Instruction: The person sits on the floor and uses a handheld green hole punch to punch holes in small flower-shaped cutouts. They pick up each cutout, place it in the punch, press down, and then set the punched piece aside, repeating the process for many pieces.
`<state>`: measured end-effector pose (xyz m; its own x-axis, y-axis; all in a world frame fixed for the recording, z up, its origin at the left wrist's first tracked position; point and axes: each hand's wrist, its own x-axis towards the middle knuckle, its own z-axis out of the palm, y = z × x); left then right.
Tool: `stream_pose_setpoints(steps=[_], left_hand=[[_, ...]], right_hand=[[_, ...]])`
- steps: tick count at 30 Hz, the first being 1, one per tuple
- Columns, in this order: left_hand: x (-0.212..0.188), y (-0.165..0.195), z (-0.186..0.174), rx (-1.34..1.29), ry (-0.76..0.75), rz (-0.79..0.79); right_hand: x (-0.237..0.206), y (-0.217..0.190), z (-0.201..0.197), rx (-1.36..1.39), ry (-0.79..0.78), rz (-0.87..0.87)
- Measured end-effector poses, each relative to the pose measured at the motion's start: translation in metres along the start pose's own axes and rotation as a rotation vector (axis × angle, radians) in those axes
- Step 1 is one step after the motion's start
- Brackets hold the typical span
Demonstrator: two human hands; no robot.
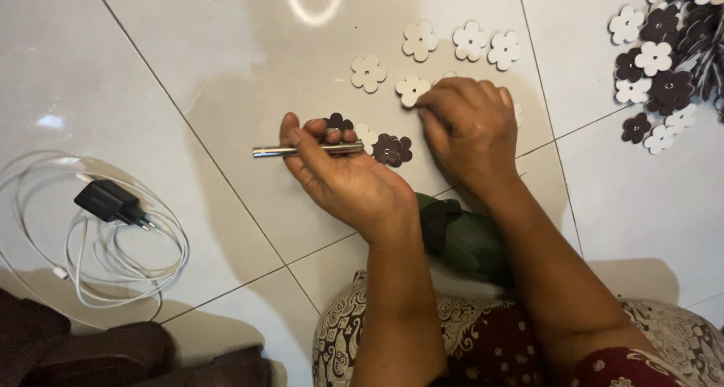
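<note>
My left hand (339, 172) lies palm-up on the tiled floor, fingers curled around a thin silver metal rod (283, 152) that points left, and around a dark flower-shaped cutout (338, 122). Another dark flower cutout (393, 149) lies just right of those fingers. My right hand (467, 127) is knuckles-up beside it, its fingertips pinching a white flower cutout (412, 90). Several more white flower cutouts (470, 40) lie in a loose row farther away.
A heap of white and dark flower cutouts (660, 63) is at the far right. A black charger plug with a coiled white cable (113, 204) lies at left. A green object (467, 240) sits under my forearms. Dark cloth (90, 353) fills the near-left corner.
</note>
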<state>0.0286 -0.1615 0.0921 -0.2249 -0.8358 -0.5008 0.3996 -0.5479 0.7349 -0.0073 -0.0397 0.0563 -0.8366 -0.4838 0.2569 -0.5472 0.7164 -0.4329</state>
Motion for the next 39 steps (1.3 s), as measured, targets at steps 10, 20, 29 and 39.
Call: stream_pose_setpoints(steps=[10,20,29,39], left_hand=[[0.003,0.01,-0.003,0.038,0.089,0.1],[0.005,0.017,-0.002,-0.021,0.124,0.134],[0.006,0.02,-0.004,-0.039,0.109,0.145],[0.009,0.032,-0.003,-0.06,0.168,0.151]], right_hand=[[-0.007,-0.015,0.0,0.195,-0.301,-0.053],[-0.017,0.005,-0.017,0.402,-0.251,0.349],[-0.039,0.003,-0.009,-0.057,-0.089,-0.057],[-0.015,-0.014,0.014,-0.052,-0.057,-0.12]])
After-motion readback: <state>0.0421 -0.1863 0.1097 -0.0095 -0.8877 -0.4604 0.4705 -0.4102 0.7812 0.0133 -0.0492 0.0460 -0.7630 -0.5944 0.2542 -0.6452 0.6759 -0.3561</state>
